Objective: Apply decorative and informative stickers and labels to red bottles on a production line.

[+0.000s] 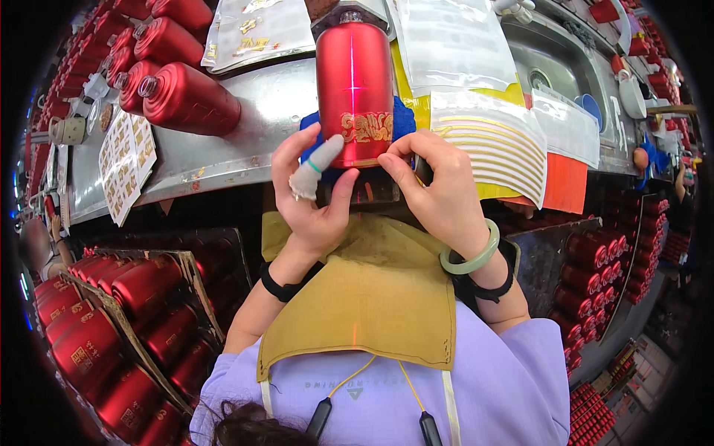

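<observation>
A glossy red bottle lies on a blue cloth at the table's edge, its neck pointing away from me and its base toward me. Gold scrollwork decorates its side near the base, and a thin gold band runs along the base rim. My left hand is spread at the base's left side. Its index finger wears a pale finger cot and rests against the bottle. At the base's right corner, my right hand pinches thumb and index finger together; whatever is between them is too small to make out.
Several red bottles lie at the left of the metal table. Decal sheets hang over its front edge. To the right are sheets with curved gold strips and a sink. Racks of bottles stand below on both sides.
</observation>
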`<state>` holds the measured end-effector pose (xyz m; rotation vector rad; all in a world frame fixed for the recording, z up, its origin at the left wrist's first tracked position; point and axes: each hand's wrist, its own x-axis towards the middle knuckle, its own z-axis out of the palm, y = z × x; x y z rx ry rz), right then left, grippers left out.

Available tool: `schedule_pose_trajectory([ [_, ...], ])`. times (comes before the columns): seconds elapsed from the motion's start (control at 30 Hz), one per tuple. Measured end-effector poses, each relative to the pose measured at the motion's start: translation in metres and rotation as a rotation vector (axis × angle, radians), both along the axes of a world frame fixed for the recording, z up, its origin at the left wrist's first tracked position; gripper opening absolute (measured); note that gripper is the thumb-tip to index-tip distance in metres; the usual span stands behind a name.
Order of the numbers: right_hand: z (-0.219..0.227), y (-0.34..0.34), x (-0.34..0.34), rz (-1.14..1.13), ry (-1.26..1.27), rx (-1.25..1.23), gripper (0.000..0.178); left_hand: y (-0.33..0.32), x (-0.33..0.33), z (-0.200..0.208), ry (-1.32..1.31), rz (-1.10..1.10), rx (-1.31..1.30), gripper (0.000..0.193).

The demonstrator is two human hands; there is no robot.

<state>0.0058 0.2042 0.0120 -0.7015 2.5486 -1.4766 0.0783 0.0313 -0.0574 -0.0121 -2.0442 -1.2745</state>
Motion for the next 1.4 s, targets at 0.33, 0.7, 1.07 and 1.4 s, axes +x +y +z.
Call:
schedule_pose_trajectory([
  [0.33,0.001,0.002,-0.004,0.043,-0.016,-0.002,0.015,-0.006,-0.007,0.016,0.118,0.056,-0.595,0.021],
  [0.7,0.008,0.023,-0.019,0.140,-0.124,0.136,0.020,-0.008,-0.010,-0.001,0.193,0.069,-0.409,0.028],
  [1.07,0.008,0.027,-0.021,0.134,-0.072,0.078,0.021,-0.002,-0.010,-0.003,0.189,0.052,-0.379,0.028],
  [1.4,0.000,0.031,-0.022,0.137,-0.025,0.077,0.022,-0.007,0.001,-0.016,0.186,0.179,-0.487,0.032],
])
